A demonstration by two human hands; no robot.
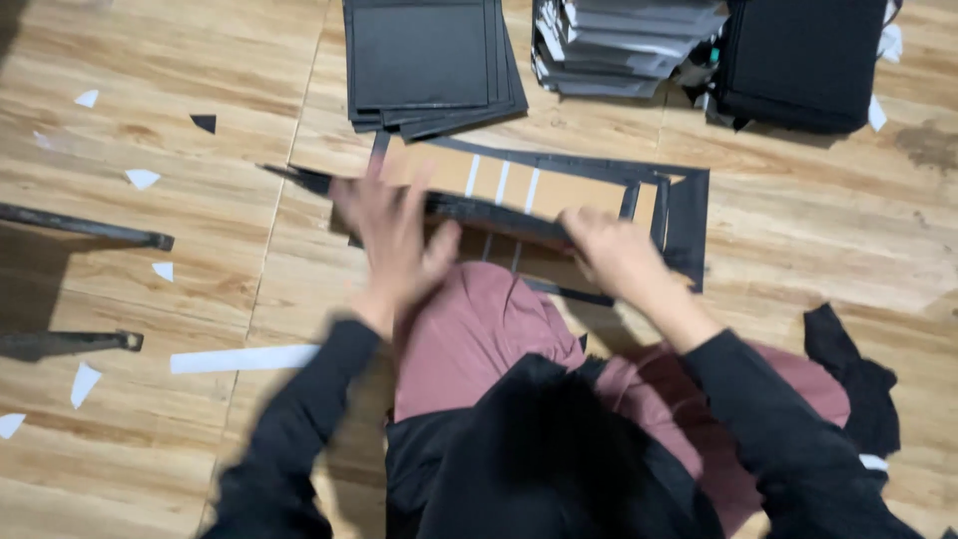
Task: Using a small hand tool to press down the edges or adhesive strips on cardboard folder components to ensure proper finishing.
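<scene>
Left hand (394,240): blurred, fingers spread flat, palm down on the near left part of the black sheet (689,215); the grip is released, pressing and not grasping.
Right hand (614,250): knuckles up, fingers curled down over the folded black flap (499,215); whether the grip is clenched on the flap or only pushing it I cannot tell.
Black flap: a long dark strip running between the two hands, lying across the brown board (579,190).
Brown board: cardboard-coloured panels with white strips (502,182) between them, lying on the black sheet, whose edge shows as a frame at the far and right sides.
Place: the sheet lies on the wooden floor (788,260), just ahead of the person's knees in pink trousers (479,329).
Farther out: a stack of black flat covers (429,60) beyond the sheet; beside it a pile of grey-edged pieces (619,45) and a black box (798,60).
Left side: white paper scraps (142,178), a white strip (244,357) and two dark bars (85,225).
Right side: a black cloth (858,384) near the right sleeve.
</scene>
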